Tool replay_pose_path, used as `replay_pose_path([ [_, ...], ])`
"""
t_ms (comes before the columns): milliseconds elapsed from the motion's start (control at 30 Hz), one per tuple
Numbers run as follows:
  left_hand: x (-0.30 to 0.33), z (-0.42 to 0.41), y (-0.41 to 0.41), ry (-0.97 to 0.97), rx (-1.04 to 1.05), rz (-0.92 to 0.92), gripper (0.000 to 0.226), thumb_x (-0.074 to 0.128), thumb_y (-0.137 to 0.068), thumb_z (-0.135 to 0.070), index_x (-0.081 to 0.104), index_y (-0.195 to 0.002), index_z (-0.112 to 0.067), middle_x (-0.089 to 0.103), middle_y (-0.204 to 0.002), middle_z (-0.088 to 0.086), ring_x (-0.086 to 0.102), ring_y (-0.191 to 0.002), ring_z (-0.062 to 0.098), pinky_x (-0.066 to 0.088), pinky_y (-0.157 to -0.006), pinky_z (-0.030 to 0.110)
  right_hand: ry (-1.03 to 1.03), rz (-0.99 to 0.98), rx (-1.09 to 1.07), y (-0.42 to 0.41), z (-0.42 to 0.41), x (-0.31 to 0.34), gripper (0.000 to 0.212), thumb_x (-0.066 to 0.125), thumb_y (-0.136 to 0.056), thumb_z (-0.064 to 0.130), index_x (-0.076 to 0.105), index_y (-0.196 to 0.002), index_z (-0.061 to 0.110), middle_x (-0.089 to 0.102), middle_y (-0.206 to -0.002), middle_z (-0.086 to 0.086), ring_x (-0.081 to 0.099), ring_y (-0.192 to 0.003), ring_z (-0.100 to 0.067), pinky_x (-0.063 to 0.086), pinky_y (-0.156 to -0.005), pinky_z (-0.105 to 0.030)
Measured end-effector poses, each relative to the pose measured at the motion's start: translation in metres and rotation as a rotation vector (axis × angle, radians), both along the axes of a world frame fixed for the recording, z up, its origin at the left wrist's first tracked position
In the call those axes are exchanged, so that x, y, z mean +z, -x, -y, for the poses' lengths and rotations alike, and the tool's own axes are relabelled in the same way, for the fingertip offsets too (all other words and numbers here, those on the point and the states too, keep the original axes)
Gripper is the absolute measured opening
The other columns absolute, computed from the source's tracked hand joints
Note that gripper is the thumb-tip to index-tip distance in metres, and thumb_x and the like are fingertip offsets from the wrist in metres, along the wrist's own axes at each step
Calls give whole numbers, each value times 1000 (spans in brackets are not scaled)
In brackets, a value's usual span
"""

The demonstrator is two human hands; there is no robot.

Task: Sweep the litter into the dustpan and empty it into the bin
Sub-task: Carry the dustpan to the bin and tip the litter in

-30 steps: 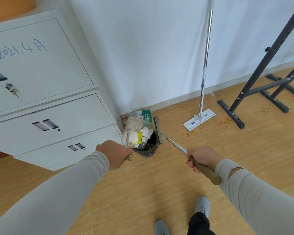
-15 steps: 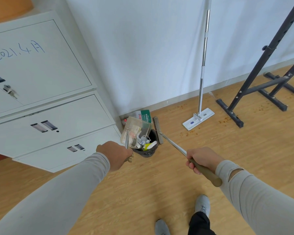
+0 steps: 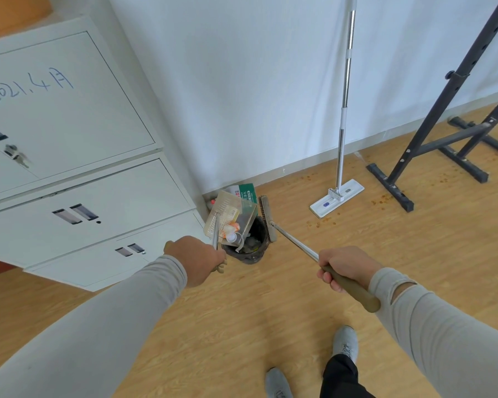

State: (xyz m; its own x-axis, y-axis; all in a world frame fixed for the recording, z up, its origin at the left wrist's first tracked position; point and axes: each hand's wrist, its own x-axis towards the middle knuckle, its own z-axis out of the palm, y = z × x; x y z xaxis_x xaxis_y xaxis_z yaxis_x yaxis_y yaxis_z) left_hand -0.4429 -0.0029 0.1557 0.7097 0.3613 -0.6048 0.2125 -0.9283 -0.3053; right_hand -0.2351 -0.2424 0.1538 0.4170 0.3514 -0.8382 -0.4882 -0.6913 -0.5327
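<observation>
My left hand [image 3: 197, 258] grips the metal handle of a clear plastic dustpan [image 3: 232, 215], which is tipped up over a small dark bin [image 3: 249, 245] standing by the cabinet corner. A small bottle and bits of wrapper [image 3: 230, 232] sit at the dustpan's lower edge, over the bin's mouth. My right hand [image 3: 345, 267] holds the brown grip of a broom whose metal shaft runs up-left to the brush head [image 3: 268, 218], which rests just right of the bin.
A white metal cabinet [image 3: 84, 182] fills the left. A flat mop [image 3: 338, 196] leans against the white wall. A black metal rack [image 3: 443, 139] stands at the right, with small crumbs [image 3: 381, 201] on the wooden floor near it. A green-and-white box [image 3: 246, 191] lies behind the bin.
The litter has slid down the tilted dustpan toward the bin, and the yellow piece is no longer visible. Both hands have stayed nearly in place.
</observation>
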Motion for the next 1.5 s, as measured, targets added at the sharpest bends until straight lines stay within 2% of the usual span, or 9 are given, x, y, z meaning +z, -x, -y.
replay_pose_path([
  [267,4,4,-2,12,1,1,28,39,-105,-34,48,-132,-36,65,-118,-8,63,-106,27,49,-77,48,-13,1,16,2,-1,2,12,53,-90,2,61,-93,-6,61,-71,-18,48,-44,-18,39,-40,-24],
  [533,7,11,-5,-22,-28,-66,33,45,-102,-22,47,-134,-29,62,-120,-5,63,-107,28,41,-72,47,-10,-16,6,1,-1,0,11,53,-89,2,61,-93,-5,61,-76,-19,48,-43,-17,40,-38,-23],
  [633,7,12,-2,78,138,-2,34,39,-101,-28,60,-126,-22,66,-122,3,60,-112,32,38,-80,46,-15,-12,6,1,-1,-1,11,53,-89,2,61,-93,-5,61,-76,-19,48,-41,-17,40,-38,-23],
  [700,6,14,-2,139,195,-34,43,36,-94,-36,64,-122,-20,67,-123,5,59,-112,32,34,-79,43,-16,-8,3,2,-1,-1,11,53,-88,1,61,-92,-5,61,-77,-20,48,-41,-18,40,-39,-24],
  [800,7,23,0,12,-66,-283,39,48,-94,-31,50,-132,-22,63,-133,-6,61,-112,30,35,-72,50,-9,-3,1,3,1,-2,11,52,-88,0,61,-92,-5,61,-78,-20,49,-41,-18,40,-39,-24],
  [900,1,31,2,-60,-233,-308,48,55,-96,-28,41,-140,-16,60,-141,-4,64,-114,31,38,-71,48,-5,-9,5,6,2,-5,12,52,-87,0,61,-93,-5,61,-78,-20,49,-39,-18,40,-38,-23],
  [967,2,38,1,-61,-238,-309,47,54,-98,-28,43,-141,-16,57,-144,-2,62,-118,32,37,-71,48,-2,-14,3,7,3,-8,12,51,-87,0,61,-94,-5,60,-78,-20,48,-39,-18,40,-37,-21],
  [1100,-3,44,2,-72,-163,-285,41,55,-98,-23,45,-138,-23,59,-139,-11,60,-116,30,41,-79,56,2,-31,-14,7,9,-10,12,52,-85,0,61,-93,-4,60,-79,-20,49,-40,-18,40,-38,-21],
  [1500,5,45,8,-54,-107,-192,34,56,-97,-21,47,-129,-26,64,-130,-8,65,-107,30,46,-85,58,-24,-25,-19,13,14,-4,9,53,-86,0,60,-91,-4,60,-77,-20,47,-39,-18,40,-36,-20],
])
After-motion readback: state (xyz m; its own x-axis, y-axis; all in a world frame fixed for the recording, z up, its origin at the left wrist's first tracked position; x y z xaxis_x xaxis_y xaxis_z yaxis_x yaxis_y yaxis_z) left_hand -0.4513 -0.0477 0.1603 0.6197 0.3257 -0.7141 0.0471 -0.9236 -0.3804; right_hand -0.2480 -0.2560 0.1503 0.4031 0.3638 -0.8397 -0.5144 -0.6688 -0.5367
